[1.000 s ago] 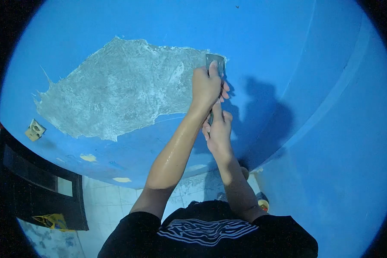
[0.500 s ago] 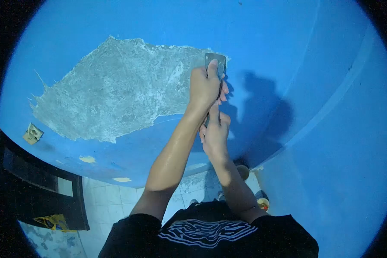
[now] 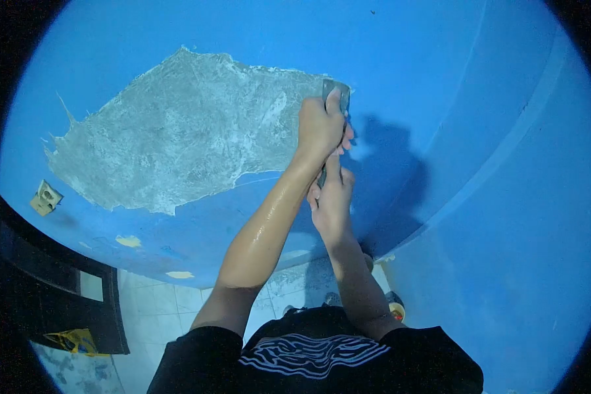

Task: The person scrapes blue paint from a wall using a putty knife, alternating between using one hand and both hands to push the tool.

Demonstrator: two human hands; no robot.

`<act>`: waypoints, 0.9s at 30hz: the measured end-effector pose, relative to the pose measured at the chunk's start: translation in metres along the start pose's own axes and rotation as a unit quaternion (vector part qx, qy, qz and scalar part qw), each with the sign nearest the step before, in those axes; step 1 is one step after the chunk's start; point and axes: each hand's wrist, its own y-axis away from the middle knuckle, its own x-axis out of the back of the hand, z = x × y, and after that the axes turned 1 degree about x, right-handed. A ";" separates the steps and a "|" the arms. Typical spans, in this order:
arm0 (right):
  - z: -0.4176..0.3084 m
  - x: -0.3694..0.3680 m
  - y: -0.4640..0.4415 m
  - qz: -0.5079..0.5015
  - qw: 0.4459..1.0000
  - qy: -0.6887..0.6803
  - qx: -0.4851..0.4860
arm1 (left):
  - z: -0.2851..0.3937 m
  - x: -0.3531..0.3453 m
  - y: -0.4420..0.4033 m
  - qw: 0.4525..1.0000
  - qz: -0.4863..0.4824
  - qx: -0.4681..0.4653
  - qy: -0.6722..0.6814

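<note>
Scraper [image 3: 328, 86] on the wall [image 3: 407, 52], right of the socket [image 3: 46, 198].

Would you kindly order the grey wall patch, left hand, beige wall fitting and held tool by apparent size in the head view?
1. Grey wall patch
2. Left hand
3. Beige wall fitting
Held tool: partly hidden, so I can't rank it surely.

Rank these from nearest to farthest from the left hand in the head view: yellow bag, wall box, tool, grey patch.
From the left hand:
1. Tool: in its grip.
2. Grey patch: right end beside the hand, stretching left.
3. Wall box: far left, below the patch.
4. Yellow bag: lower left, below the box.
</note>
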 end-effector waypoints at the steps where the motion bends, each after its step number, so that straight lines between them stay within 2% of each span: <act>1: 0.008 0.005 0.006 -0.005 1.000 -0.003 -0.010 | -0.007 0.001 0.005 1.000 -0.001 0.000 0.009; 7: 0.003 -0.006 -0.001 0.001 0.999 -0.033 -0.022 | -0.004 0.003 -0.002 0.999 -0.006 -0.038 -0.037; 11: 0.012 0.000 0.001 -0.017 0.999 -0.041 -0.015 | -0.005 0.006 -0.002 0.999 -0.010 -0.012 -0.040; 15: 0.004 -0.007 -0.003 0.027 0.998 -0.055 -0.014 | 0.000 0.000 0.000 0.999 -0.002 -0.029 -0.029; 17: 0.008 0.004 0.004 -0.008 0.999 -0.034 -0.028 | -0.007 0.000 0.002 0.999 0.014 -0.030 -0.009; 19: 0.006 -0.006 -0.002 0.003 0.998 -0.057 -0.027 | 0.003 0.000 -0.006 0.995 0.002 -0.012 -0.098; 22: 0.008 -0.002 0.002 0.012 0.997 -0.063 -0.038 | -0.005 0.000 0.002 0.998 0.015 -0.031 -0.045; 27: -0.003 0.000 -0.001 0.018 0.998 -0.055 -0.032 | 0.006 -0.006 0.003 0.999 0.013 -0.025 -0.044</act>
